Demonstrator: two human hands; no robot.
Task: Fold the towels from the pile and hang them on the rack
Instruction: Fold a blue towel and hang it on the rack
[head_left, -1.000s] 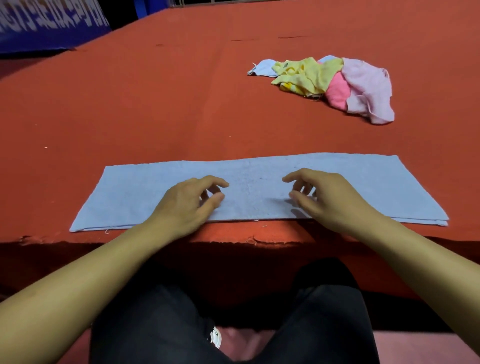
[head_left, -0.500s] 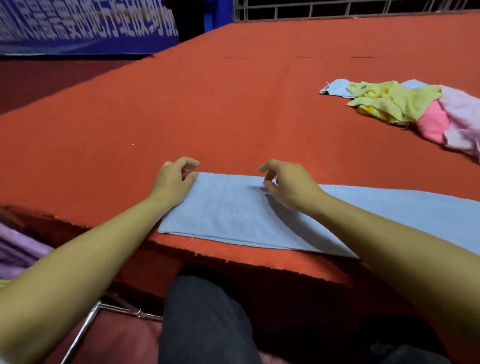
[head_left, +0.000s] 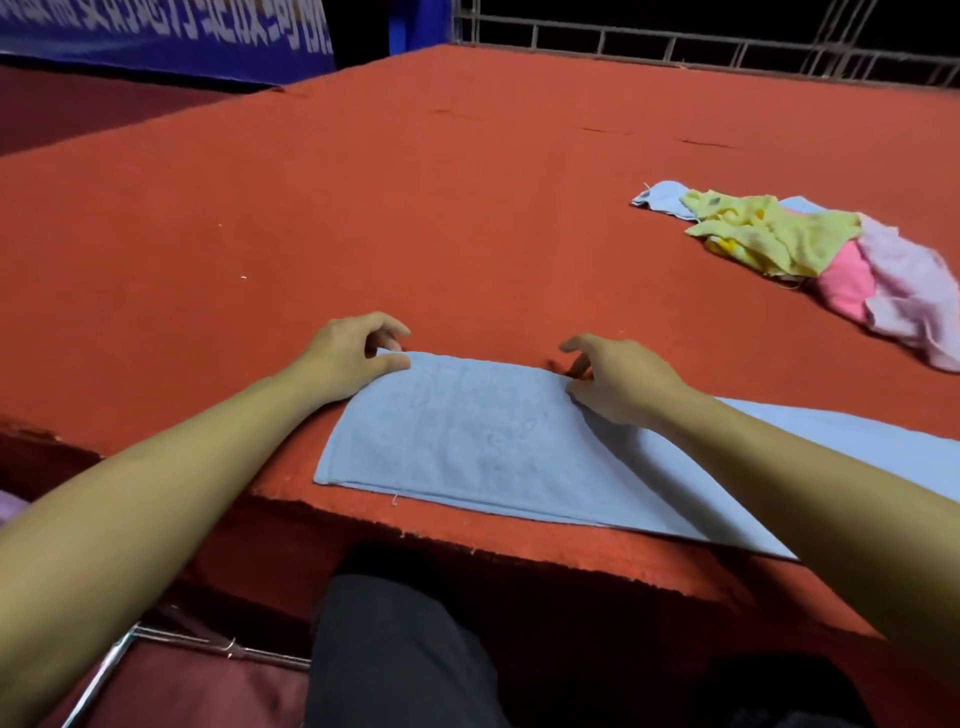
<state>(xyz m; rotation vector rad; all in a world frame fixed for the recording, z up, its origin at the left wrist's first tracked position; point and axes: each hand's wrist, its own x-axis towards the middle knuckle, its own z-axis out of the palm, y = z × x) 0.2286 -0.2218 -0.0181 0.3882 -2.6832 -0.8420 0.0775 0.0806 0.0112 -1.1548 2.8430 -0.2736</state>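
Observation:
A light blue towel (head_left: 467, 441), folded into a long strip, lies along the near edge of the red table (head_left: 415, 208) and runs off to the right. My left hand (head_left: 348, 358) pinches the towel's far left corner between thumb and fingers. My right hand (head_left: 618, 379) pinches the far edge of the towel a little to the right, lifting a small ridge of cloth. A pile of towels (head_left: 810, 249), blue, yellow and pink, lies at the far right of the table.
A metal bar of a rack (head_left: 156, 644) shows below the table's front edge at the lower left. My dark trouser leg (head_left: 395, 654) is under the edge. A blue banner (head_left: 156, 31) and a metal railing (head_left: 675, 41) stand behind the table.
Both hands have moved from the middle of the towel to its left end and now pinch its far edge. The view has swung to the left.

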